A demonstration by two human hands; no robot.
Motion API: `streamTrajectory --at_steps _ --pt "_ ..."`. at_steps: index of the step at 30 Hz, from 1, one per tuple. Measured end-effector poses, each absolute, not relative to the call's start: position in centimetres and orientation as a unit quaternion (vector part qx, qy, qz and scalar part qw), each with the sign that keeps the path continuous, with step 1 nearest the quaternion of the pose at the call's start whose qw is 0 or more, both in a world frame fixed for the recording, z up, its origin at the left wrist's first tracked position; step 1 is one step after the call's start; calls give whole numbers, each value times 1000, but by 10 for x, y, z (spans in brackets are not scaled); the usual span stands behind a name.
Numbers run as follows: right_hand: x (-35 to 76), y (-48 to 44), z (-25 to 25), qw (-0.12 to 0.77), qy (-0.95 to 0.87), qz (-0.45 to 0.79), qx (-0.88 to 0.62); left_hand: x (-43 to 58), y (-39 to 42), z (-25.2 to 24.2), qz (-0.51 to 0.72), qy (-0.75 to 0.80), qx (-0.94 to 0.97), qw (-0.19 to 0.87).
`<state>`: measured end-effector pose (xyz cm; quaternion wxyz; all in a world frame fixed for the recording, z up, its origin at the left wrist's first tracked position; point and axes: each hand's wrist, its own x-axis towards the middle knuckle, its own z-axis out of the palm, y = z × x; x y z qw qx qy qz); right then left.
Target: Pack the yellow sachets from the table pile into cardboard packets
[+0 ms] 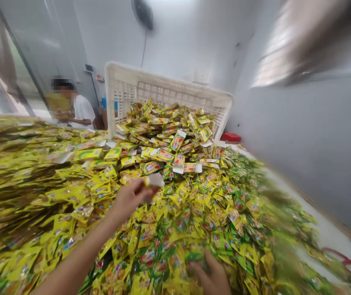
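Note:
A small printed carton (155,182) with a white open flap is pinched in my left hand (131,197), raised over the middle of the pile. Down at the lower edge, my right hand (210,273) is among the small shiny packets (146,235). Its fingers close around a green packet (195,257), which is smeared by motion. Packets in yellow and green, with red and blue print, spread thickly around both hands. Beyond my left hand, many yellow-and-green cartons (161,155) lie heaped, several with white end flaps standing open.
A white plastic crate (111,98) lies tipped toward me, cartons spilling from it. Flattened yellow pieces (12,172) cover the left side. Red-handled scissors (344,262) lie at the lower right, a red object (231,137) by the wall. Another person (83,110) is at the back left.

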<state>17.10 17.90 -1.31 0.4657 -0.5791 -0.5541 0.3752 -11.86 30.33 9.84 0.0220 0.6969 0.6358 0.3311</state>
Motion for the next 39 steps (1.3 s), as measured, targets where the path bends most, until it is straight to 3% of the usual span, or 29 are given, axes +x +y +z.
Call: streamTrajectory --at_steps 4,6,13,20,27,35,39 --pt "163 203 23 506 -600 379 -490 -36 216 8 412 521 644 379" --pt "156 213 26 494 -647 342 -468 -16 191 -21 444 500 594 447" --pt "148 211 3 376 -767 242 -460 -16 165 -51 455 546 541 449" --pt "156 211 21 194 -881 235 -362 -13 150 -60 470 476 487 562" --pt "142 199 11 257 -826 260 -429 -12 145 -59 494 469 473 559" --pt "148 198 -2 212 -892 169 -362 -10 145 -60 492 443 442 605" --pt "155 193 -7 259 -873 238 -337 -10 144 -60 490 452 464 584"
